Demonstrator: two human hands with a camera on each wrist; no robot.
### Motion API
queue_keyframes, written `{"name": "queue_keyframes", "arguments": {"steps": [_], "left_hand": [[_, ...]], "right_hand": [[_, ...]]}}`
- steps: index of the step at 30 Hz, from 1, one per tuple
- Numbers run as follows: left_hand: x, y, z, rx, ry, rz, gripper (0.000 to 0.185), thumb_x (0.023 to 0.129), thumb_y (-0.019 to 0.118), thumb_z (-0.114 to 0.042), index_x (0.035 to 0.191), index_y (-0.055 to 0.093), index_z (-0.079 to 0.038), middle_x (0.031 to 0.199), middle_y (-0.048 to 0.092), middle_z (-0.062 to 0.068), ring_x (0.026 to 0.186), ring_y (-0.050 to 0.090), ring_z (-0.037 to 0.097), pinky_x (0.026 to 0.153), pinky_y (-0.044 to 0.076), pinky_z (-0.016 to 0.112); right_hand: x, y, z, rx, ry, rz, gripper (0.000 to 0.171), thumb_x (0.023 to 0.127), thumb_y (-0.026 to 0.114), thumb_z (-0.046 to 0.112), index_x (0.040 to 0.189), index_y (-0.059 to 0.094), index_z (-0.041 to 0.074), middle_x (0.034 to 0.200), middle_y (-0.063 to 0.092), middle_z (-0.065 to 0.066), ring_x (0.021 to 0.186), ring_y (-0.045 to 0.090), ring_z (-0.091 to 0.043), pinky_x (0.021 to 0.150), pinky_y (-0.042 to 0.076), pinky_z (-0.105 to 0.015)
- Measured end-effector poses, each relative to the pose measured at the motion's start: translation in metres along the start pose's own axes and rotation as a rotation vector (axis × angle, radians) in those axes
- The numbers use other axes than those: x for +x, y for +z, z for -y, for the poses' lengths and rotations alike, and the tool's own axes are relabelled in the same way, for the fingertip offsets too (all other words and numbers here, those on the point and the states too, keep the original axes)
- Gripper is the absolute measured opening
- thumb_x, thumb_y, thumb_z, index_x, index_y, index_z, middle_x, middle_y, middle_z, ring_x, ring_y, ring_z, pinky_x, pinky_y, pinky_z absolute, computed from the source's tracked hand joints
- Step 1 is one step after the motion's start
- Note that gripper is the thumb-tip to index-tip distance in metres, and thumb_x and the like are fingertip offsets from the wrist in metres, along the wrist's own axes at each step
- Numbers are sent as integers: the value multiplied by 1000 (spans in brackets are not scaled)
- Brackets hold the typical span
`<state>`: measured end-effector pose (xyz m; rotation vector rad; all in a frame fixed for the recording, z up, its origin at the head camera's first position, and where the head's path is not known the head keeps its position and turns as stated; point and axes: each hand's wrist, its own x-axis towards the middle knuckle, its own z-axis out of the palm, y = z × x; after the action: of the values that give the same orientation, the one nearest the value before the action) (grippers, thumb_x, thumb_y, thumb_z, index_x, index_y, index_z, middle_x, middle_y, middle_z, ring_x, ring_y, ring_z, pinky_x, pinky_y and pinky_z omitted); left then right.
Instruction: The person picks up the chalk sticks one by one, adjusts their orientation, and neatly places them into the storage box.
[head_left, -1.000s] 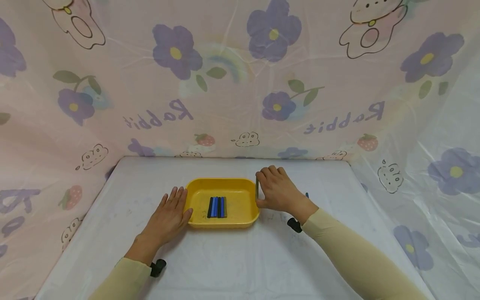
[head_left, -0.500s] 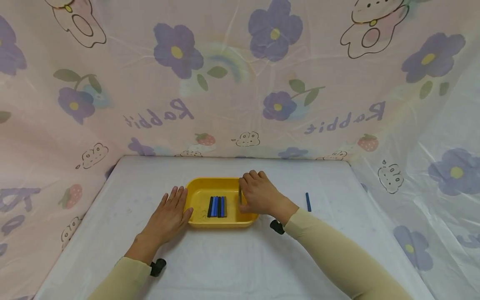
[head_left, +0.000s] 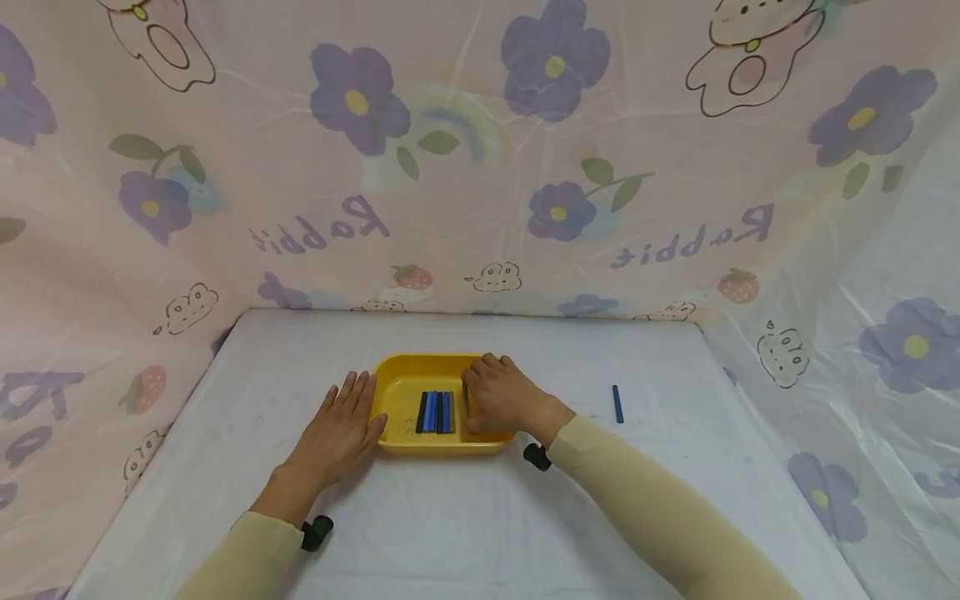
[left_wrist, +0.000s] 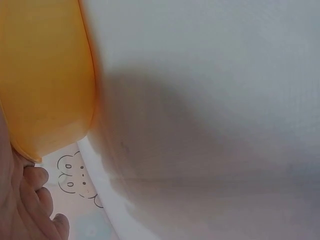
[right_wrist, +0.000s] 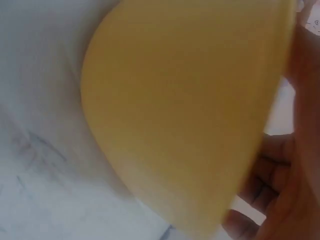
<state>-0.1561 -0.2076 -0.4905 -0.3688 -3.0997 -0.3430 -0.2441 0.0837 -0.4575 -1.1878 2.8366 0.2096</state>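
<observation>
Two-handed here: bracing yellow tray (head_left: 420, 362) with flat left hand (head_left: 341, 425), pinching grey stick (head_left: 467, 398) in right hand (head_left: 501, 402), risks knocking row of sticks (head_left: 436, 412) askew.

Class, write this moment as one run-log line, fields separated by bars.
left hand: flat against yellow tray | right hand: in tray, holding grey stick | sticks in tray: side by side | blue stick: on table

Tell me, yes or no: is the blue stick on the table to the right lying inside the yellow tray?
No: the blue stick lies on the white table, well apart from the yellow tray, beyond the right hand.
</observation>
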Motion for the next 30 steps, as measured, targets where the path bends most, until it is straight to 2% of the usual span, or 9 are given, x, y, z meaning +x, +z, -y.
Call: {"name": "queue_keyframes", "arguments": {"steps": [9, 18, 26, 30], "left_hand": [[0, -1, 0, 5, 1, 2, 74, 113, 42, -41, 166, 18, 5, 174, 21, 22, 162, 16, 41, 132, 14, 60], [0, 0, 1, -1, 0, -5, 74, 113, 42, -41, 166, 18, 5, 174, 21, 22, 163, 16, 41, 132, 14, 60], [0, 2, 3, -8, 6, -6, 73, 114, 42, -41, 166, 17, 4, 174, 20, 22, 163, 16, 41, 132, 14, 60], [1, 4, 4, -7, 12, -12, 73, 114, 42, -40, 166, 18, 4, 174, 21, 23, 162, 17, 41, 132, 15, 60]], "right_hand": [[10, 13, 6, -4, 21, 38, 78, 92, 68, 70, 140, 60, 9, 137, 63, -7, 128, 52, -26, 115, 45, -47], [12, 18, 11, -30, 21, 65, 78, 91, 66, 72, 138, 61, 9, 133, 63, -6, 120, 52, -24, 105, 46, -42], [14, 25, 12, -61, 14, 54, 77, 91, 66, 71, 136, 63, 9, 131, 64, -5, 115, 52, -23, 97, 47, -38], [15, 27, 13, -54, 17, 63, 77, 91, 66, 70, 137, 63, 9, 131, 64, -5, 115, 51, -23, 97, 46, -38]]}}
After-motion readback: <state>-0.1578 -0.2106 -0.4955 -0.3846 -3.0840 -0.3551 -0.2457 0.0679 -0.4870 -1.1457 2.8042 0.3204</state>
